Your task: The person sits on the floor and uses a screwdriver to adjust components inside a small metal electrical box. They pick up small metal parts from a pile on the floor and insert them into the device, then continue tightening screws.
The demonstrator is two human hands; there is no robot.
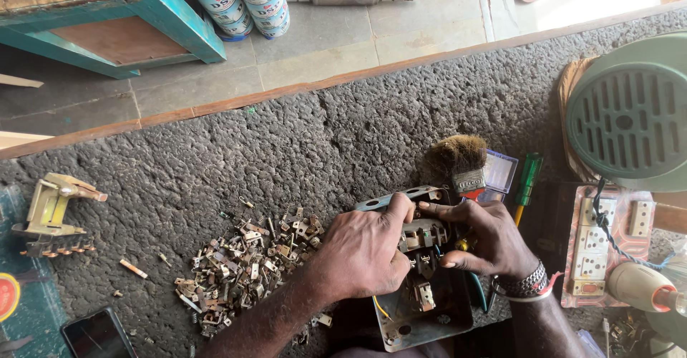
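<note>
A dark metal electrical box (429, 315) with small switch parts and wires inside lies on a rough grey mat (300, 143). My left hand (361, 250) rests on the box's left side, thumb pressing a grey switch part (422, 235) near its top. My right hand (481, 242), with a metal watch band at the wrist, grips the same part from the right, fingers curled over it. A heap of several small metal contacts and screws (243, 268) lies just left of my left hand.
A paintbrush (461, 165) and a green-handled screwdriver (528, 179) lie behind the box. At right are a green vented appliance (630, 111) and a socket board (597, 247). A metal bracket (54, 211) and a phone (96, 335) lie at left; the mat's wooden edge (215, 104) runs behind.
</note>
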